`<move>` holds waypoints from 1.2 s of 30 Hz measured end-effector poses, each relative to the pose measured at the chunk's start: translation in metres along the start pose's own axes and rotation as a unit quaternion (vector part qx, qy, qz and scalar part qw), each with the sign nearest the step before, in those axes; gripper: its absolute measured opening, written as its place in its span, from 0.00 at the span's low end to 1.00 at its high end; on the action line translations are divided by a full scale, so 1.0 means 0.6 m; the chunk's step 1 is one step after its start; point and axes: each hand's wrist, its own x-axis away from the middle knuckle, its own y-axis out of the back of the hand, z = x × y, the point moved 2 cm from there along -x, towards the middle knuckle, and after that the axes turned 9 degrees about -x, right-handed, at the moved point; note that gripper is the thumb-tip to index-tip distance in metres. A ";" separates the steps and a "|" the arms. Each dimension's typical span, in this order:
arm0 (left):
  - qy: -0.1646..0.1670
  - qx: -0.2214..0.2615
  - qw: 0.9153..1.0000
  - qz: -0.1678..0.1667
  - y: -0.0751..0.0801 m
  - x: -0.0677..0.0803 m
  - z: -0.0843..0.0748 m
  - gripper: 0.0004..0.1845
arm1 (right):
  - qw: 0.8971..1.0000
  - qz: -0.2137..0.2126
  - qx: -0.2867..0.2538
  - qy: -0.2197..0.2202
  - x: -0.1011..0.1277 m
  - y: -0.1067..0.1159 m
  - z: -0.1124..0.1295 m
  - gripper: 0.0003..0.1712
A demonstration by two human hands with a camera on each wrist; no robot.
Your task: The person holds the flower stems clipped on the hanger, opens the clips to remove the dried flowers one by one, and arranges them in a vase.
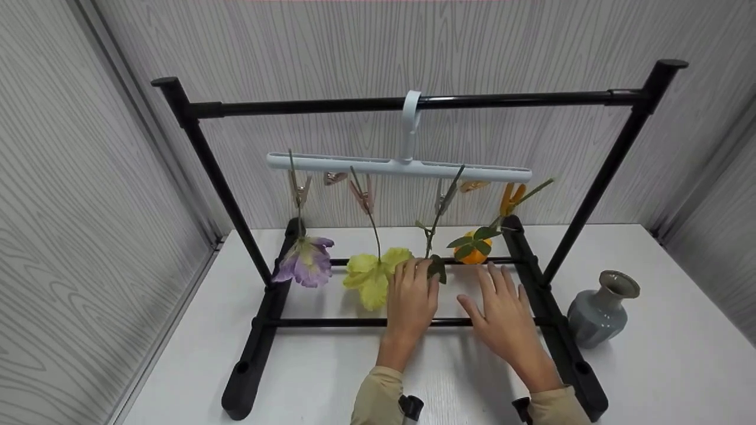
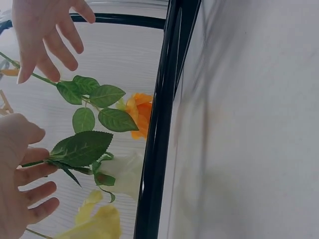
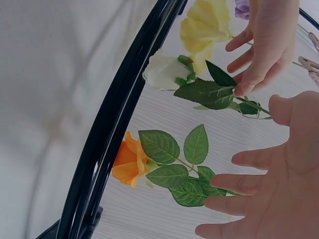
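Left hand (image 1: pixel 411 301): grip relaxed, fingers touching the white flower's (image 3: pixel 164 71) leaf, steadying the hanging stem.
Right hand (image 1: pixel 502 313): grip wide, empty, beside the orange flower (image 1: pixel 472 251).
Hanger (image 1: pixel 398 167): clips hold stems head-down.

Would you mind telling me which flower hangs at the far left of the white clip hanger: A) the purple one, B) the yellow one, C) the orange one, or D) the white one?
A: in the head view the purple flower hangs from the leftmost clip of the white hanger, with the yellow flower next along and the orange flower far right.
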 end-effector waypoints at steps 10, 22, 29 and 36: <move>0.050 0.077 0.994 -0.058 0.004 -0.005 0.008 0.10 | 0.988 -0.128 -0.017 0.087 -0.007 0.017 0.006 0.28; 0.068 0.130 0.989 -0.019 -0.005 -0.004 0.003 0.12 | 0.944 -0.259 -0.096 0.181 -0.045 0.049 0.058 0.11; 0.065 0.123 0.990 -0.022 -0.013 -0.007 0.002 0.04 | 0.925 -0.287 -0.098 0.228 -0.087 0.070 0.100 0.10; 0.094 0.162 0.982 0.001 -0.019 -0.007 -0.006 0.03 | 0.925 -0.284 -0.107 0.229 -0.110 0.078 0.119 0.11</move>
